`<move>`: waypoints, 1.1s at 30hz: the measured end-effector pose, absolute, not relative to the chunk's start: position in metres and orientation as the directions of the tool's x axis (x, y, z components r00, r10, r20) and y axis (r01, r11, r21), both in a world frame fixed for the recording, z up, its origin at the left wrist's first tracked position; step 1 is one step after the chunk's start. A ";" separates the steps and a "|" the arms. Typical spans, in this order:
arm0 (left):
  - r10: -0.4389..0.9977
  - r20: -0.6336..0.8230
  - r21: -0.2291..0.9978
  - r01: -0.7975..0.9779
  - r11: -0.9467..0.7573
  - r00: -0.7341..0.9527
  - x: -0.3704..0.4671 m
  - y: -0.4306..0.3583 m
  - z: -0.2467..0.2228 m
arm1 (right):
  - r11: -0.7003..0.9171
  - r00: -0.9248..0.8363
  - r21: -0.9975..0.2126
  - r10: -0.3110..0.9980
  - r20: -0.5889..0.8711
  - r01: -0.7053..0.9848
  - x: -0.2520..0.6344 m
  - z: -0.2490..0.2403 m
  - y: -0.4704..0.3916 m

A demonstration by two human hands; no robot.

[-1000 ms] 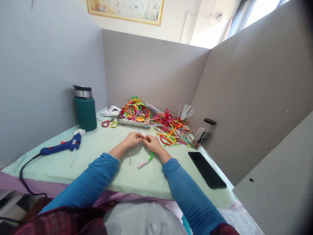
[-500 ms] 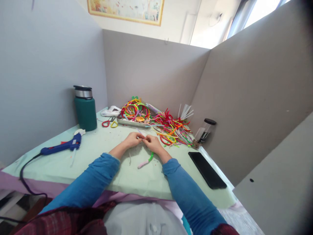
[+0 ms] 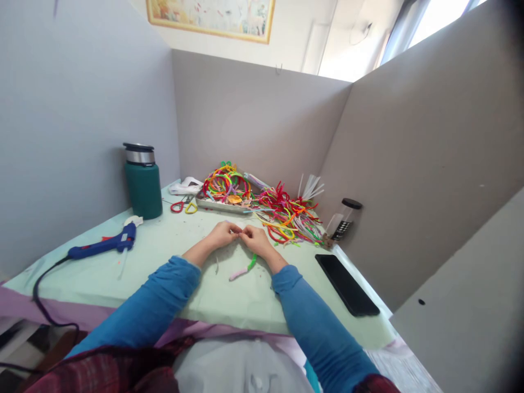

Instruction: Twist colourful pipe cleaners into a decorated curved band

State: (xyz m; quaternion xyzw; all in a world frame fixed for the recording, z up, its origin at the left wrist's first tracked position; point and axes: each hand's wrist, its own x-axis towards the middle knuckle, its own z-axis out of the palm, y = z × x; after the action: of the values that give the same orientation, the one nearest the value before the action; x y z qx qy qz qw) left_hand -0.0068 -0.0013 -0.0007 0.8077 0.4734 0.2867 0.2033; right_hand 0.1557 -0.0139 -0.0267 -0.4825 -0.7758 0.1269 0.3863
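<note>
My left hand [image 3: 224, 233] and my right hand [image 3: 254, 238] meet fingertip to fingertip just above the table, both closed in a pinch. What lies between the fingertips is thin and mostly hidden. From beneath my right hand comes a fuzzy pipe cleaner [image 3: 251, 263], green at the upper part and pale pink at its lower end, which reaches down toward the tabletop. Whether it runs up into the pinch is hidden. A short thin pale strip [image 3: 216, 265] lies below my left hand.
A blue glue gun [image 3: 102, 245] and a green bottle [image 3: 143, 188] stand left. Behind are scissors with red and yellow handles [image 3: 190, 208], a metal tray [image 3: 221, 206] and heaped pipe cleaners [image 3: 286, 213]. A phone [image 3: 347, 285] and clear bottle [image 3: 344, 221] are right. Grey partitions [image 3: 262, 109] enclose the table.
The pale purple tip that stuck up above my left fingers is no longer visible. The pink end of the pipe cleaner has shifted slightly left. Both hands stay nearly in place.
</note>
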 end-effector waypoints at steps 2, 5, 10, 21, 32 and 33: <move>0.881 0.274 0.587 0.658 -0.471 0.386 -0.006 -0.003 0.000 | 0.494 -0.229 -0.567 0.850 0.475 0.659 0.156 -0.027 -0.013; 0.869 0.293 0.565 0.661 -0.494 0.399 -0.006 -0.004 0.001 | 0.480 -0.215 -0.565 0.855 0.472 0.671 0.155 -0.027 -0.013; 0.831 0.354 0.483 0.677 -0.555 0.428 -0.007 -0.001 -0.002 | 0.477 -0.206 -0.570 0.856 0.475 0.669 0.155 -0.025 -0.014; 0.791 0.441 0.478 0.635 -0.607 0.424 -0.009 0.008 -0.009 | 0.483 -0.178 -0.596 0.849 0.497 0.642 0.155 -0.026 -0.014; 0.794 0.466 0.534 0.591 -0.604 0.391 -0.008 0.001 -0.003 | 0.530 -0.147 -0.610 0.812 0.564 0.589 0.156 -0.020 -0.019; 0.803 0.460 0.554 0.585 -0.592 0.378 -0.008 0.001 -0.002 | 0.530 -0.144 -0.613 0.813 0.565 0.586 0.156 -0.020 -0.019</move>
State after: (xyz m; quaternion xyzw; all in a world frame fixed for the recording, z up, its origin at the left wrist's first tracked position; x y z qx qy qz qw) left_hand -0.0082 0.0012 -0.0022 0.8161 0.4255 0.3608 0.1511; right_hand 0.1559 -0.0193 -0.0200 -0.4688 -0.7460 0.1240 0.4563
